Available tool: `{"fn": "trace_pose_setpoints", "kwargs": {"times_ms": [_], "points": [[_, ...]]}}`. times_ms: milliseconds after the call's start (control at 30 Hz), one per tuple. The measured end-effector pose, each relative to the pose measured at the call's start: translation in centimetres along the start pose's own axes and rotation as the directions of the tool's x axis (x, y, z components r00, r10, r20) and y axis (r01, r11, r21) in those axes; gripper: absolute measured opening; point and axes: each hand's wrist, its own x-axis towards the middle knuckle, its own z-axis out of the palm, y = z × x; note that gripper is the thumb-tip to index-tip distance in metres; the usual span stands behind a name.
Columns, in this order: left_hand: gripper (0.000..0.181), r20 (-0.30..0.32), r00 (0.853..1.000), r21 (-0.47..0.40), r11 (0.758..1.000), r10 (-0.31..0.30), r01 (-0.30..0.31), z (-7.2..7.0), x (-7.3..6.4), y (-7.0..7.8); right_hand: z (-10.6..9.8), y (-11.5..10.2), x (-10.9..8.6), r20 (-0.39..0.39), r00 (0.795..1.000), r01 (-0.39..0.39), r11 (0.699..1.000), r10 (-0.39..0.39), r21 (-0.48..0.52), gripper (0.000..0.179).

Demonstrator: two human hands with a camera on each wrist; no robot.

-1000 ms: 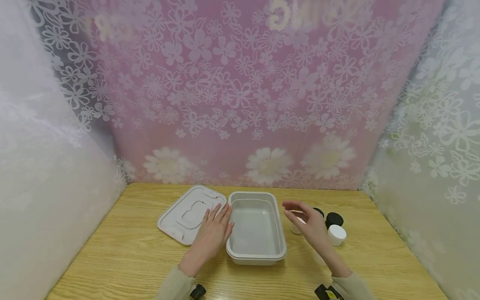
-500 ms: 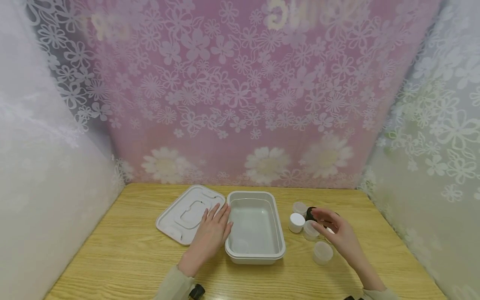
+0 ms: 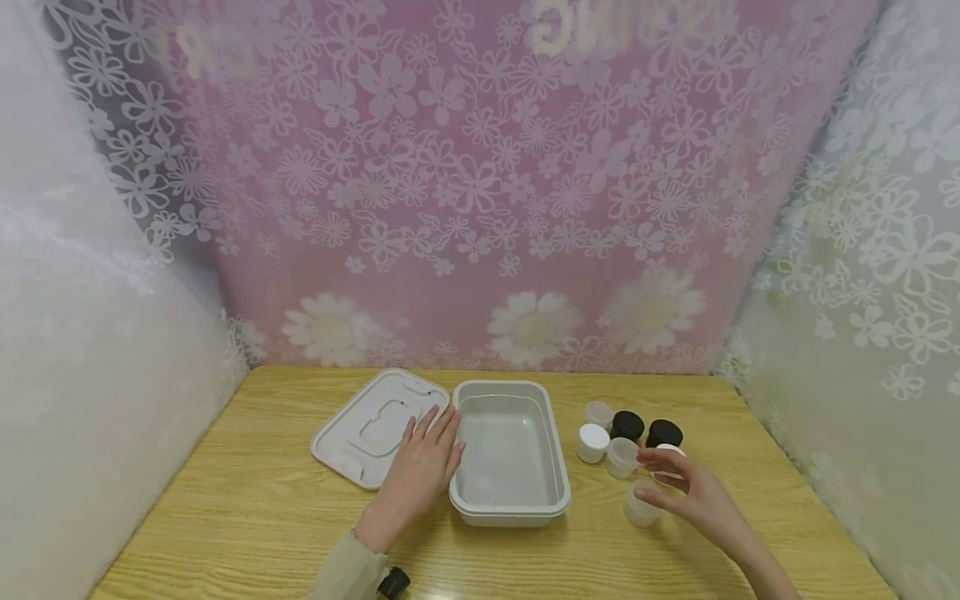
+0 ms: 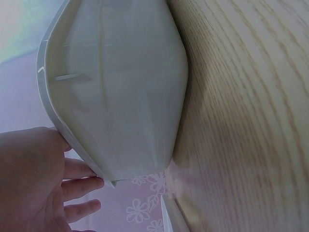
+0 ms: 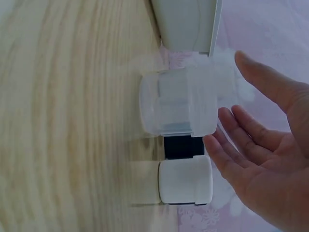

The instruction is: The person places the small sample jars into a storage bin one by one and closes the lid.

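My left hand (image 3: 422, 462) rests with extended fingers against the left rim of a pale grey rectangular tub (image 3: 510, 446); in the left wrist view its fingertips touch the rim of that tub (image 4: 125, 92). My right hand (image 3: 697, 500) hovers at a clear lidded jar (image 3: 639, 507), thumb and fingers spread apart and curved, holding nothing. In the right wrist view the clear jar (image 5: 176, 101) stands upright in front of the gap between thumb and fingers, fingertips right at its lid. A white jar (image 5: 186, 180) stands beside it, partly hidden by the hand in the head view.
Behind the right hand stand a clear jar (image 3: 622, 457), a white jar (image 3: 592, 443), another clear jar (image 3: 598, 414) and two black-lidded jars, one black jar (image 3: 627, 426) left of the other black jar (image 3: 664, 433). A white lid (image 3: 375, 433) lies left of the tub.
My right hand has moved right and then toward the front, from the white jar nearest the tub to the front clear jar. The left hand stays at the tub rim.
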Motion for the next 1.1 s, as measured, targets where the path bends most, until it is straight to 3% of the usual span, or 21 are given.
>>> {"fn": "trace_pose_setpoints", "kwargs": {"times_ms": [433,633,1100], "points": [[0.050,0.001,1.000,-0.029,1.000,0.002,-0.002,-0.2,0.0,0.1,0.3,1.6,-1.0,0.141,0.988,-0.065,0.998,0.066,-0.012,0.064],[0.050,0.007,1.000,-0.030,1.000,-0.004,0.005,-0.2,0.0,0.1,0.6,1.4,-0.9,0.087,0.996,-0.034,0.999,0.034,-0.005,0.059],[0.051,0.009,1.000,-0.024,1.000,0.004,-0.004,-0.2,0.0,0.0,0.6,-2.3,1.6,-0.005,1.000,0.004,0.999,-0.004,-0.054,0.056]]}}
